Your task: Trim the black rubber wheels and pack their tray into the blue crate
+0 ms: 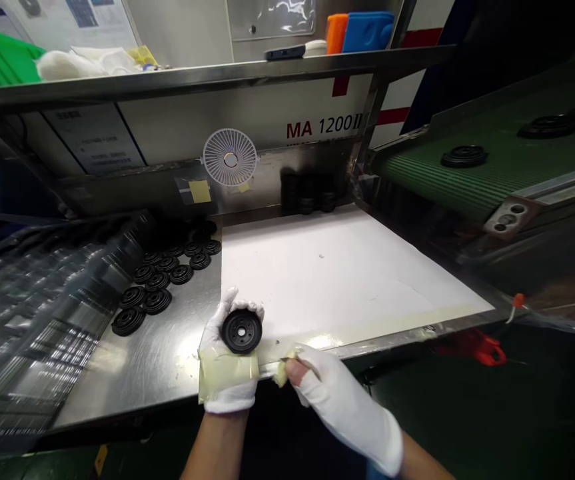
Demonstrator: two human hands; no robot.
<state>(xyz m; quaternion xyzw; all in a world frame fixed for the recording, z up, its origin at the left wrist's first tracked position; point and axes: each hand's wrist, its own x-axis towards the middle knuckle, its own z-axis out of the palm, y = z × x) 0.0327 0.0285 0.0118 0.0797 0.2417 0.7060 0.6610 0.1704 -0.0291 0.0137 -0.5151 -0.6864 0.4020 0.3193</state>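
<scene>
My left hand (216,328), in a white glove, grips a round black ribbed plastic part (242,331) with a pale centre hole, its flat face turned up towards me. Pale yellow tape (227,375) wraps the glove at that wrist. My right hand (344,400), also gloved but with the thumb tip bare, is closed in a pinch just past the table's front edge, apart from the part. Yellowish tape (281,372) shows at its fingertips; a small dark thing may be held there, too small to make out.
Several like black parts (157,301) lie on the steel table (177,353), left of a white sheet (347,273). Clear plastic trays (62,320) are stacked far left. Dark parts (307,193) stand behind. A green conveyor (417,170) carries more parts; a shelf (192,79) and fan (230,157) are ahead.
</scene>
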